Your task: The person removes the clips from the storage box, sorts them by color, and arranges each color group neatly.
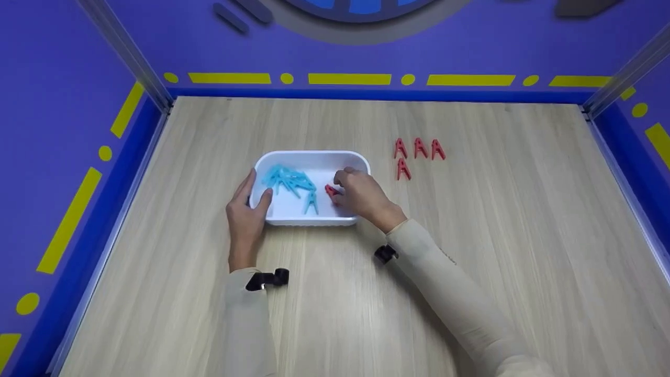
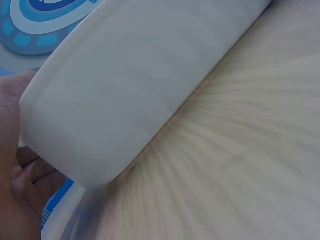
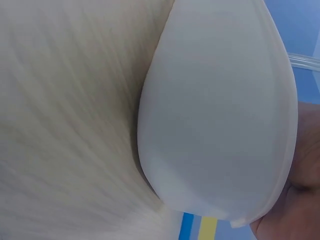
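On the wood-grain bench (image 1: 497,235), holding a white tray (image 1: 282,221) at its left end with the left grip (image 1: 246,220), hooking the thumb over the rim and laying the other fingers along the outside. Reaching into the right half of that same tray with the right grip (image 1: 366,196), bending the fingers in around a red clip (image 1: 331,190). Honestly not managing to tell if really pinching it or only touching it, with the fingers covering part of it. Also seeing a messy pile of teal clips (image 1: 290,179) in the left half of the tray, plus a single teal clip (image 1: 311,203) lying just beside the pile, nearer the front edge. Spotting four more red clips (image 1: 420,148) on the bench to the right of the tray, sitting three in a row and one in front of the leftmost. Wearing pale long sleeves (image 1: 445,283) and a black wrist mount (image 1: 267,279) on each arm. Getting mostly the outside of the tray in both wrist views, plus bits of hand at its edge.
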Action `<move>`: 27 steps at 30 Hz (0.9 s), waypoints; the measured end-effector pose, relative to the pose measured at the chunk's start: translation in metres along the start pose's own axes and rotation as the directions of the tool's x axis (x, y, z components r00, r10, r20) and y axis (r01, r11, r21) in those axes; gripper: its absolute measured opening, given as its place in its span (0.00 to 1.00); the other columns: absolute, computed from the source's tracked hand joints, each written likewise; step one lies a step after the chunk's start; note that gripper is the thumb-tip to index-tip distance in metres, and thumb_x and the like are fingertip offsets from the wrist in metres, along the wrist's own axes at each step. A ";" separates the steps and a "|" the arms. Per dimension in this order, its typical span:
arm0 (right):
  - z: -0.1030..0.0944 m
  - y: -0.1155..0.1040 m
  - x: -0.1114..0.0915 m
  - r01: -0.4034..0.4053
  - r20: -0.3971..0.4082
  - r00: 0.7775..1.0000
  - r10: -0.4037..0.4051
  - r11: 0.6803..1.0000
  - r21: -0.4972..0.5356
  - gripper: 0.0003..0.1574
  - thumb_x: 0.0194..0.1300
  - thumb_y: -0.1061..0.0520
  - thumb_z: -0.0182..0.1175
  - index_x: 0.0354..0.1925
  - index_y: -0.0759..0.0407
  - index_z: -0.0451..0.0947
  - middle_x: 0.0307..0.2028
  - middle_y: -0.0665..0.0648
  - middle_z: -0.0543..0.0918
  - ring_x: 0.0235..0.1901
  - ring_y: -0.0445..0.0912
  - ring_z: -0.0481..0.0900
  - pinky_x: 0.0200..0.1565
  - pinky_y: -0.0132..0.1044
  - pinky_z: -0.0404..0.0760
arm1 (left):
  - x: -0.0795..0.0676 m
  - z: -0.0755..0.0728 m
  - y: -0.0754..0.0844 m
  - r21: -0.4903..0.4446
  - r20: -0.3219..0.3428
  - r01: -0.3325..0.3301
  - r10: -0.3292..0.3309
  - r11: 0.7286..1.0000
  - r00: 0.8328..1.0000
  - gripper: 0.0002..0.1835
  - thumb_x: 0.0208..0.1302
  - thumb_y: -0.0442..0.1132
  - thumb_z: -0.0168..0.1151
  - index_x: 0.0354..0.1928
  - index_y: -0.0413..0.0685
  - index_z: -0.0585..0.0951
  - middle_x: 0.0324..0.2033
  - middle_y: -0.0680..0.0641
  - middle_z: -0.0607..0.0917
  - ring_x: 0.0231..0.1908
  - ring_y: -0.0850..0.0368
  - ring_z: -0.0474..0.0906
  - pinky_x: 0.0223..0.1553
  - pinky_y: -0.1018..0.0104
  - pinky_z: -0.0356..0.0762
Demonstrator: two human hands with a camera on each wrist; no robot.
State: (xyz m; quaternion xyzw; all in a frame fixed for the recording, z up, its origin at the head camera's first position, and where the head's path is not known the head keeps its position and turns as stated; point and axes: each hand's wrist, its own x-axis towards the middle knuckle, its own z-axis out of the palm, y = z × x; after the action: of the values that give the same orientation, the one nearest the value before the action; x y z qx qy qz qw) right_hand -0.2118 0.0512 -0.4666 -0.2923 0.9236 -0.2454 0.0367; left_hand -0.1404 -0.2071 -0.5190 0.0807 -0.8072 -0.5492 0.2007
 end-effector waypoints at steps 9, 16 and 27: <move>0.001 -0.003 0.002 0.020 0.072 0.997 -0.011 0.993 -0.120 0.09 0.65 0.63 0.73 0.41 0.67 0.84 0.33 0.60 0.81 0.30 0.49 0.73 0.33 0.45 0.79 | -0.001 0.001 0.001 0.014 -0.001 -0.011 0.011 1.000 1.000 0.34 0.73 0.39 0.70 0.77 0.40 0.71 0.75 0.41 0.73 0.76 0.47 0.66 0.76 0.60 0.62; 0.002 0.003 0.000 0.091 0.016 0.996 -0.090 0.993 -0.069 0.08 0.66 0.67 0.70 0.43 0.69 0.85 0.36 0.62 0.84 0.33 0.52 0.78 0.38 0.47 0.85 | -0.001 0.001 0.001 0.009 0.001 -0.002 0.002 1.000 1.000 0.34 0.73 0.39 0.70 0.77 0.40 0.71 0.75 0.41 0.72 0.76 0.47 0.65 0.76 0.60 0.62; -0.002 0.015 -0.009 0.187 -0.090 0.981 -0.171 0.957 0.222 0.12 0.68 0.63 0.72 0.49 0.67 0.87 0.44 0.60 0.85 0.45 0.51 0.86 0.53 0.42 0.87 | -0.001 0.001 0.001 0.019 -0.006 -0.002 0.002 1.000 1.000 0.33 0.74 0.39 0.68 0.77 0.41 0.71 0.75 0.42 0.72 0.76 0.49 0.65 0.76 0.62 0.62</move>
State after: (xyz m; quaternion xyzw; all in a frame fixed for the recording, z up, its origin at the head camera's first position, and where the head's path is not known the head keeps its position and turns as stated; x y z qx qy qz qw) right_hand -0.2126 0.0675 -0.4722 -0.3597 0.8595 -0.3627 0.0154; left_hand -0.1401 -0.2057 -0.5189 0.0833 -0.8120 -0.5410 0.2029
